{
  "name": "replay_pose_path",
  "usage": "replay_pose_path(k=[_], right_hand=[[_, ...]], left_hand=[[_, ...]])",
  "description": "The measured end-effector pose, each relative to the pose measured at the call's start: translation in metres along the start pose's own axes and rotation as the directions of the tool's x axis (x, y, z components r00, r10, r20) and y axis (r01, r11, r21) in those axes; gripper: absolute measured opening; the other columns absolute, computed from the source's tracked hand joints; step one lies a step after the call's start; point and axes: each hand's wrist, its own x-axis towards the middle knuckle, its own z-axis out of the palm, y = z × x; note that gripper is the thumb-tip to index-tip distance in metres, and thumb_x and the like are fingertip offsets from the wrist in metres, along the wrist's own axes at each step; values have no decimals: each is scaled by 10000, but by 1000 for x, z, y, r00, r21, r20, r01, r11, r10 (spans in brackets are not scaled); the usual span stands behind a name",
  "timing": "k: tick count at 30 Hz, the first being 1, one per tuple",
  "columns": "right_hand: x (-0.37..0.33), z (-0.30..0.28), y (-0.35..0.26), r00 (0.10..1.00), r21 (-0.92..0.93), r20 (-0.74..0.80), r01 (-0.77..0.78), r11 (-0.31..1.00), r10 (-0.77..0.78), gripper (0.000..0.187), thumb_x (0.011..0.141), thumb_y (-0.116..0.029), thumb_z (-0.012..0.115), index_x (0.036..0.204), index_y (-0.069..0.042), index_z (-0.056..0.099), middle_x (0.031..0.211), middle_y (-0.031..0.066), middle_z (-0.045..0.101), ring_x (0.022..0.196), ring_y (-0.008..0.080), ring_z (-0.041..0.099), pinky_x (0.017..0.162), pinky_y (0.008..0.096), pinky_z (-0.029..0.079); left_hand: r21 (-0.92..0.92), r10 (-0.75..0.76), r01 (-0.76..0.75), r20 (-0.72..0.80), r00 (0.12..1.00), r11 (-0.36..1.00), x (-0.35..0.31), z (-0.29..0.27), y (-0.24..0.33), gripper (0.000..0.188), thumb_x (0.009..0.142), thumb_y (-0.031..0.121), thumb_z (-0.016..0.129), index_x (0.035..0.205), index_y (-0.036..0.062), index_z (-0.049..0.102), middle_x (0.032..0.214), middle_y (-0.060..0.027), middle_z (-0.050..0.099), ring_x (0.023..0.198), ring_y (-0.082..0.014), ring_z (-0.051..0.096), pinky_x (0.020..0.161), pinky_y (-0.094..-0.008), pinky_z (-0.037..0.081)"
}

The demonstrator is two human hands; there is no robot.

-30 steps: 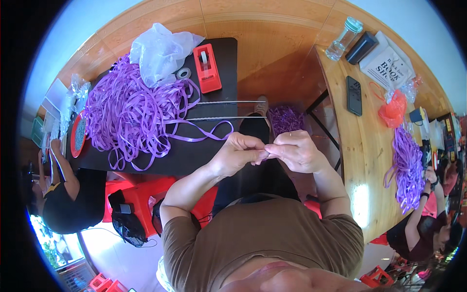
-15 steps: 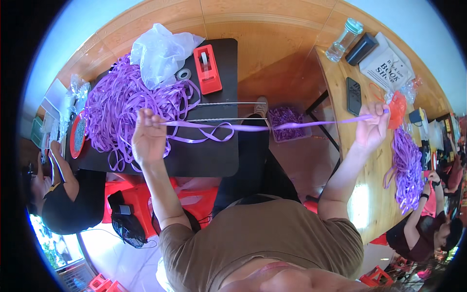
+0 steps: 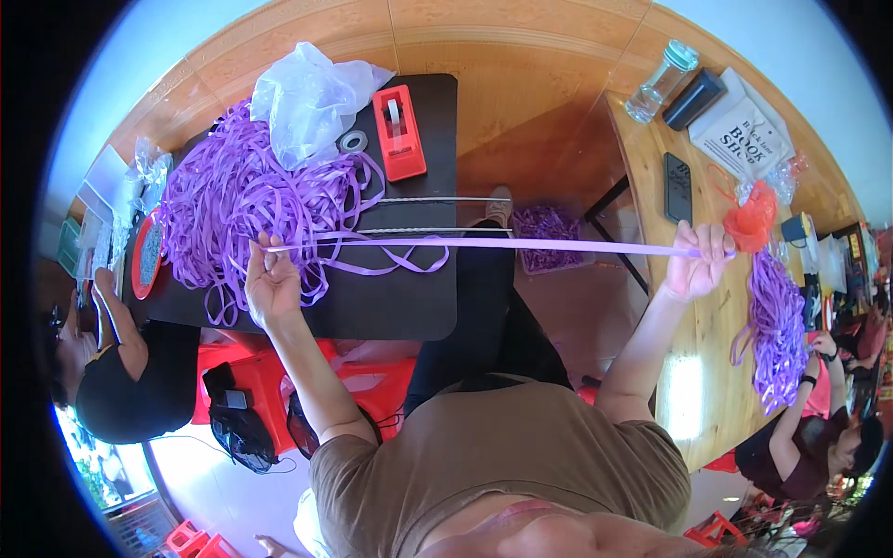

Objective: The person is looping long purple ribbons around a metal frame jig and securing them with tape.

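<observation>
Nearest, red plastic stools (image 3: pixel 358 367) stand on a pale floor beneath a black table (image 3: pixel 391 307). Above the table's near edge, the left hand (image 3: pixel 272 284) has its fingers closed on one end of a purple ribbon strip (image 3: pixel 484 244); the strip runs taut to the right, where the right hand (image 3: pixel 699 263) pinches its other end over a wooden table (image 3: pixel 651 186). Farther on the black table lie a heap of purple ribbon (image 3: pixel 233 200), a red tape dispenser (image 3: pixel 399 132) and a clear plastic bag (image 3: pixel 312 98). On the wooden table, far right, sit a dark phone (image 3: pixel 677 188) and a clear bottle (image 3: pixel 659 82). A wood-panelled wall (image 3: pixel 521 37) closes the room.
</observation>
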Motion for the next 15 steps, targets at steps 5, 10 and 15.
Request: replay_pose_path(k=[5, 10, 15], right_hand=[[-7, -5, -1, 1000, 20, -5, -4, 1000, 4, 67, 916, -183, 580, 876, -129, 586, 715, -66, 439, 653, 64, 425, 725, 303, 309], [-14, -9, -1, 999, 4, -38, -9, 1000, 9, 69, 914, -183, 581, 876, -125, 587, 714, -63, 437, 658, 65, 429, 720, 301, 312], [-17, -15, -4, 997, 6, -68, -21, 1000, 22, 62, 909, -177, 587, 889, -119, 592, 717, -57, 432, 656, 72, 422, 723, 300, 309]], left_hand=[[-145, 6, -5, 6, 1000, 989, -2, 2, 0, 160, 920, 83, 554, 1011, -48, 550, 967, -168, 631, 869, -255, 620, 444, -219, 394], [-249, -98, 123, 111, 989, 960, 9, -12, 4, 142, 921, 90, 563, 982, -37, 548, 913, -146, 612, 812, -217, 603, 459, -221, 402], [-181, -79, 91, 72, 994, 979, 4, -4, -3, 130, 921, 78, 563, 969, -41, 545, 891, -150, 595, 785, -195, 587, 514, -221, 430]])
